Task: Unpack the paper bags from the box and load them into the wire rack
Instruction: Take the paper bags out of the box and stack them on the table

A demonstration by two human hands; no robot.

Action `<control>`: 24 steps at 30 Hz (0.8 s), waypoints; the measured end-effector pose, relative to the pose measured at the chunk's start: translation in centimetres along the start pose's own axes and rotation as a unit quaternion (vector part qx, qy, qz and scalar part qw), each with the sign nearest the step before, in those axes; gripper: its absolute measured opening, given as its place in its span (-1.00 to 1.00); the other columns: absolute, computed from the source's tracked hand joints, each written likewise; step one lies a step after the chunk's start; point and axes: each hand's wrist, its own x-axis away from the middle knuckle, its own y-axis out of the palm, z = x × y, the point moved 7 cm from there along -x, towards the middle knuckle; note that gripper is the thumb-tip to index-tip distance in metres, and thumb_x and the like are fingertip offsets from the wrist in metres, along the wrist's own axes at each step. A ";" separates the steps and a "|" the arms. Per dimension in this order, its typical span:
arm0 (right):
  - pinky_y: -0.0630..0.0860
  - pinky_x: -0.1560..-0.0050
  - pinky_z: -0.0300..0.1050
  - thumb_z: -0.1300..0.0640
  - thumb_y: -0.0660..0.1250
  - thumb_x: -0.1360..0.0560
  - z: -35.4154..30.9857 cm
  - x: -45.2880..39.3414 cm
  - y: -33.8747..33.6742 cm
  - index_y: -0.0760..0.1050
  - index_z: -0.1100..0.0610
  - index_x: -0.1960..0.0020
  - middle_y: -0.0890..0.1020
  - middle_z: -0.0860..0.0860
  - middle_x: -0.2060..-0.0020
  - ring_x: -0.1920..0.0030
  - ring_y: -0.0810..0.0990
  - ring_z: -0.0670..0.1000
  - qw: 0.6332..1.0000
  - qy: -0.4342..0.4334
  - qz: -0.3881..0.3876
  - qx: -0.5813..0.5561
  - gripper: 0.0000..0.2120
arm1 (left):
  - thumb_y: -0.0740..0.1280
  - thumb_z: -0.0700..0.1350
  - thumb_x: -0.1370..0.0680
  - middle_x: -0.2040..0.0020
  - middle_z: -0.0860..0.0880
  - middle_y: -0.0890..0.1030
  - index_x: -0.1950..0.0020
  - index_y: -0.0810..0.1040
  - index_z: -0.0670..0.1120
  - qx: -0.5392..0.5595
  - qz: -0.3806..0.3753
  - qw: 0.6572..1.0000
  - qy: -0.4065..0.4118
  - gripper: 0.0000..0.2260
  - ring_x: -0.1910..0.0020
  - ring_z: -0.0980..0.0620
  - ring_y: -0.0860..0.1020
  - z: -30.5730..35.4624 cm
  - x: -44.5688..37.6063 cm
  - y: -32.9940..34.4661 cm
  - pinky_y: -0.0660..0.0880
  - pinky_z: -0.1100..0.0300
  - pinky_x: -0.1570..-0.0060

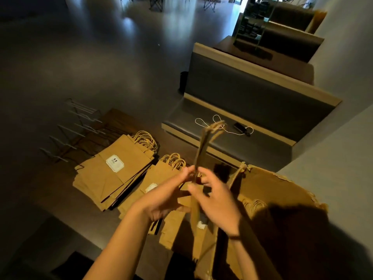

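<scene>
Bottom right of the frame is the torn cardboard box (282, 190), more bags still inside. Just above it both hands meet on an upright bundle of kraft paper bags (201, 150): left hand (167, 197) and right hand (218, 205) each have fingers curled round it. Left of center, two flat bag stacks (113, 170) lie on the floor. Behind them, upper left, sits the wire rack (76, 130). Further back is a bench (238, 126) with a white cord (214, 122).

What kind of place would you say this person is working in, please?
Probably a cafe or restaurant outside opening hours: padded booth benches line the wall, folding chairs stand across a dim polished floor, and stacks of labelled paper bags lie beside a wire rack.
</scene>
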 end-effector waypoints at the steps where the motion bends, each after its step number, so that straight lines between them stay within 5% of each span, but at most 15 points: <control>1: 0.43 -0.25 -0.23 -0.21 0.32 -0.55 -2.2 -0.1 2.1 0.30 -0.20 -0.50 0.43 -0.23 -0.31 -0.31 0.42 -0.22 0.997 -0.037 -0.050 0.038 -0.45 | 0.44 0.20 -0.49 -0.27 -0.11 0.60 -0.41 0.48 -0.04 0.033 -0.018 0.999 0.002 -0.43 -0.24 -0.10 0.60 0.4 0.1 -0.6 0.60 0.01 -0.12; 5: 0.30 -0.42 -0.19 -0.20 0.32 -0.56 -4.4 -2.0 6.9 0.27 -0.22 -0.53 0.35 -0.31 -0.42 -0.43 0.29 -0.29 0.987 -0.066 -0.144 0.007 -0.44 | 0.55 -0.26 -0.39 -0.06 -0.26 0.67 -0.36 0.46 -0.32 0.125 0.086 0.988 0.004 -0.43 0.09 -0.16 0.70 1.0 0.5 -8.7 0.66 0.07 0.25; 7: 0.39 -0.34 -0.21 -0.07 0.40 -0.55 -3.2 -3.9 6.5 0.36 -0.29 -0.42 0.43 -0.32 -0.36 -0.40 0.36 -0.25 0.996 -0.018 -0.056 -0.073 -0.51 | 0.57 -0.31 -0.28 -0.15 -0.33 0.64 -0.39 0.44 -0.33 0.145 0.109 0.983 0.011 -0.29 0.05 -0.23 0.69 0.6 1.1 -12.5 0.67 -0.02 0.18; 9: 0.42 -0.28 -0.14 -0.10 0.49 -0.46 -0.6 -5.9 4.9 0.32 -0.25 -0.44 0.36 -0.27 -0.39 -0.42 0.30 -0.15 0.995 0.038 0.084 -0.040 -0.38 | 0.66 -0.29 -0.17 -0.23 -0.36 0.60 -0.41 0.44 -0.29 0.174 0.095 0.980 0.021 -0.16 -0.03 -0.28 0.67 -0.1 1.4 -15.1 0.66 -0.12 0.07; 10: 0.42 -0.32 -0.03 -0.14 0.55 -0.39 0.8 -6.7 4.4 0.24 -0.18 -0.51 0.32 -0.21 -0.43 -0.44 0.26 -0.10 0.989 0.095 0.099 -0.055 -0.21 | 0.68 -0.27 -0.16 -0.25 -0.37 0.59 -0.41 0.44 -0.28 0.180 0.086 0.980 0.024 -0.14 -0.06 -0.29 0.66 -0.3 1.6 -15.9 0.65 -0.14 0.03; 12: 0.42 -0.40 0.21 -0.10 0.63 -0.28 3.9 -8.4 6.2 0.17 -0.05 -0.58 0.43 -0.03 -0.45 -0.44 0.40 0.05 0.954 0.206 0.009 -0.218 0.01 | 0.67 -0.28 -0.19 -0.27 -0.37 0.57 -0.39 0.47 -0.26 0.186 0.079 0.979 0.021 -0.20 -0.09 -0.30 0.65 -0.5 1.8 -17.8 0.63 -0.17 -0.04; 14: 0.43 -0.38 0.30 0.18 0.55 -0.39 4.4 -9.3 9.0 0.32 0.13 -0.51 0.61 0.13 -0.29 -0.32 0.57 0.18 0.898 0.226 -0.080 -0.368 -0.25 | 0.57 -0.33 -0.33 -0.25 -0.32 0.60 -0.33 0.51 -0.24 0.151 0.092 0.984 0.002 -0.41 -0.10 -0.27 0.65 -0.1 2.2 -19.5 0.63 -0.10 -0.07; 16: 0.49 -0.32 0.27 0.45 0.40 -0.46 3.9 -9.9 10.5 0.42 0.19 -0.40 0.66 0.18 -0.21 -0.25 0.62 0.22 0.895 0.201 -0.036 -0.397 -0.46 | 0.46 -0.35 -0.49 -0.16 -0.15 0.68 -0.27 0.53 -0.14 -0.015 0.152 0.988 -0.013 -0.62 -0.12 -0.15 0.66 1.2 2.4 -21.9 0.62 0.05 -0.08; 19: 0.60 -0.18 0.17 0.53 0.34 -0.48 3.4 -12.0 14.4 0.45 0.18 -0.36 0.68 0.17 -0.17 -0.17 0.66 0.18 0.885 0.205 0.027 -0.418 -0.49 | 0.49 -0.19 -0.51 -0.20 0.11 0.59 -0.38 0.44 0.03 -0.314 0.303 0.900 0.017 -0.53 -0.23 0.00 0.56 4.2 2.4 -26.8 0.51 -0.01 -0.28; 22: 0.51 -0.30 0.28 0.32 0.44 -0.51 4.4 -15.4 20.8 0.39 0.09 -0.43 0.62 0.11 -0.28 -0.30 0.59 0.18 0.895 0.240 0.056 -0.373 -0.46 | 0.48 -0.09 -0.52 -0.30 0.01 0.51 -0.48 0.38 0.05 -0.436 0.461 0.770 0.063 -0.44 -0.29 -0.05 0.49 5.6 3.0 -30.8 0.52 -0.05 -0.20; 24: 0.49 -0.33 0.29 0.17 0.49 -0.46 5.7 -17.7 25.0 0.36 0.02 -0.45 0.58 0.08 -0.33 -0.35 0.54 0.18 0.907 0.266 0.051 -0.322 -0.39 | 0.44 -0.12 -0.52 -0.36 -0.07 0.45 -0.48 0.41 0.03 -0.480 0.508 0.714 0.055 -0.46 -0.35 -0.12 0.41 4.7 2.8 -33.0 0.47 -0.08 -0.25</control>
